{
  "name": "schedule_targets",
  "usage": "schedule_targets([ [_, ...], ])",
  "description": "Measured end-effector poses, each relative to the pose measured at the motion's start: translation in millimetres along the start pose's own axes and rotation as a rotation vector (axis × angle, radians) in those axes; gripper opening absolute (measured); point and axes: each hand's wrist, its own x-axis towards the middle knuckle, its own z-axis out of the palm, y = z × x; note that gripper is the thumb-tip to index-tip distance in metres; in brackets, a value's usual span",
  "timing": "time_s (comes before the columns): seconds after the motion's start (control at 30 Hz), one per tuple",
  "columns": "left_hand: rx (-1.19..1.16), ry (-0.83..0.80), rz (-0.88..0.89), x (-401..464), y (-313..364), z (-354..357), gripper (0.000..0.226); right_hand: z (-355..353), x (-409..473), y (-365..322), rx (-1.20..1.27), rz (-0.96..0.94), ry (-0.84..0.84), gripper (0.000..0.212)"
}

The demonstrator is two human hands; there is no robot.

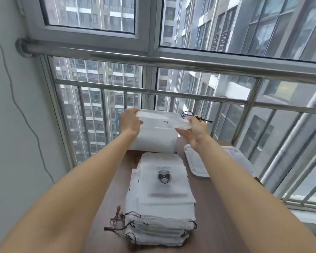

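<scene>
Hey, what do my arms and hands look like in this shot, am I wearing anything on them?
The left arm and right arm are bare along their whole visible length, with no sleeves in view. The left hand and right hand are bare too, with no gloves. No watch, bracelet, ring or marking shows on the sides facing the camera.
</scene>
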Motion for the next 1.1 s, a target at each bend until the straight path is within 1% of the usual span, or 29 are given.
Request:
schedule_targets([
  [0.1,0.046,0.093,0.050,33,-2,16,0.039,11,43,2,-0.022,-0.018,-0.007,0.018],
  [0.13,0.081,0.099,0.050,48,-6,23,0.041,15,61,2,-0.060,-0.026,-0.015,0.010],
  [0.17,0.114,0.094,0.043,64,-12,31,0.042,19,79,3,-0.126,-0.046,-0.003,0.008],
  [0.2,0.139,0.080,0.033,78,-20,37,0.042,22,95,5,-0.211,-0.066,0.012,0.015],
  [0.23,0.152,0.049,0.021,90,-28,43,0.041,23,110,8,-0.308,-0.086,0.030,0.017],
  [0.27,0.159,0.026,-0.005,104,-37,49,0.042,26,127,12,-0.420,-0.097,0.050,0.011],
  [0.3,0.181,0.011,-0.028,113,-45,54,0.045,27,139,17,-0.560,-0.125,0.068,0.012],
  [0.33,0.202,-0.004,-0.049,123,-54,58,0.047,28,154,22,-0.704,-0.163,0.067,0.028],
  [0.37,0.248,-0.046,-0.060,132,-60,63,0.049,30,169,28,-0.820,-0.206,0.035,0.041],
  [0.4,0.305,-0.100,-0.054,137,-65,65,0.049,33,175,30,-0.915,-0.266,-0.007,0.048],
  [0.43,0.367,-0.157,-0.045,142,-72,67,0.045,37,181,31,-1.015,-0.318,-0.046,0.049],
  [0.5,0.415,-0.242,-0.105,153,-81,69,0.038,46,195,35,-1.262,-0.361,-0.104,0.045],
  [0.57,0.528,-0.358,-0.184,158,-84,68,0.039,53,205,40,-1.481,-0.321,-0.156,0.039],
  [0.67,0.733,-0.618,-0.267,162,-74,67,0.057,65,209,45,-1.726,-0.188,-0.267,0.036],
  [0.73,0.849,-0.719,-0.272,166,-69,70,0.061,73,207,44,-1.870,-0.121,-0.284,0.021],
  [0.77,0.907,-0.747,-0.261,167,-68,73,0.064,76,207,42,-1.949,-0.115,-0.284,0.014],
  [0.8,0.947,-0.770,-0.259,167,-68,77,0.067,78,207,40,-2.030,-0.149,-0.295,0.014],
  [0.83,0.953,-0.803,-0.270,166,-68,82,0.068,77,209,39,-2.099,-0.187,-0.311,0.019],
  [0.9,0.886,-0.845,-0.333,167,-68,90,0.064,75,215,41,-2.134,-0.192,-0.361,0.024],
  [0.97,0.839,-0.833,-0.370,170,-66,95,0.062,74,220,44,-2.053,-0.101,-0.396,0.024],
  [1.03,0.810,-0.761,-0.328,172,-65,98,0.051,73,222,46,-1.939,-0.052,-0.378,0.022],
  [1.1,0.778,-0.658,-0.262,171,-63,102,0.030,72,220,45,-1.848,-0.092,-0.344,0.021],
])
